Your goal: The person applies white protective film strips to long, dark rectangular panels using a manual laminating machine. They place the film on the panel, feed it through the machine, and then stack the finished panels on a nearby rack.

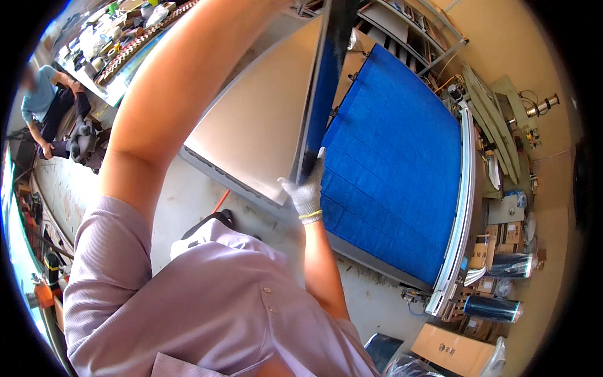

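My right hand [306, 188], in a white knit glove, grips the lower edge of a large panel [264, 125] held up on its edge. The panel's pale back faces left and its blue front faces right. To the right of it, a second blue gridded panel [396, 163] lies flat on a stand with a silver frame rail [461, 207] along its far side. My bare left forearm [169, 94] reaches up past the top of the picture, and its hand is out of sight.
Another person sits at the far left [47, 107] beside a cluttered workbench [119, 38]. Cardboard boxes [452, 349] and dark film rolls [493, 308] stand at the lower right. Metal racks [408, 25] are behind the panels. Concrete floor [188, 201] lies below.
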`<state>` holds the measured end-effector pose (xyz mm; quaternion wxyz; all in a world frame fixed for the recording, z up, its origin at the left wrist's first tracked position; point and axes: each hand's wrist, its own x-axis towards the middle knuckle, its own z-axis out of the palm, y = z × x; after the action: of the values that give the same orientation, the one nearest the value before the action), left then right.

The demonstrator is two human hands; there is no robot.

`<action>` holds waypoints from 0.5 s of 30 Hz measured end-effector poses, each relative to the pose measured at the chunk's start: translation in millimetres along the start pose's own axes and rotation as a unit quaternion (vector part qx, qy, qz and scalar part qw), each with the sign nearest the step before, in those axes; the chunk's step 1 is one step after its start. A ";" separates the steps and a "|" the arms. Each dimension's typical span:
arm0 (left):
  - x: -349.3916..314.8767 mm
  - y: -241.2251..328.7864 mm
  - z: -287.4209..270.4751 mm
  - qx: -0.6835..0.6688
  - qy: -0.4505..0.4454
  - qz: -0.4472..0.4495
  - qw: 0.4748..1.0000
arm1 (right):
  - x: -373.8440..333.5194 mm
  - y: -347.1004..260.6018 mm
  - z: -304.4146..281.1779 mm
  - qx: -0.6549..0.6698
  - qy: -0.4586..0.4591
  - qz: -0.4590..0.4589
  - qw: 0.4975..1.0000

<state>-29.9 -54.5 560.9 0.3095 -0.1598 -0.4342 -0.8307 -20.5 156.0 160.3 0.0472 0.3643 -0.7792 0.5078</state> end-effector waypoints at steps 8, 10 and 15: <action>19.2 -0.4 -27.4 -0.049 -0.123 -0.010 0.991 | -10.5 -9.3 -18.7 -0.107 0.044 0.014 0.993; 30.5 0.3 -43.3 -0.058 -0.179 -0.002 0.982 | -18.3 -8.3 -27.4 -0.091 0.045 0.002 0.995; 49.6 -12.0 -76.7 -0.204 -0.268 -0.085 0.938 | -37.7 -16.9 -70.1 -0.088 -0.008 -0.023 0.996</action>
<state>-75.1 -130.9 536.1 0.0712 -0.3986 -0.3340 -0.8512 -3.4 229.8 190.0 0.0845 0.3804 -0.8126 0.4333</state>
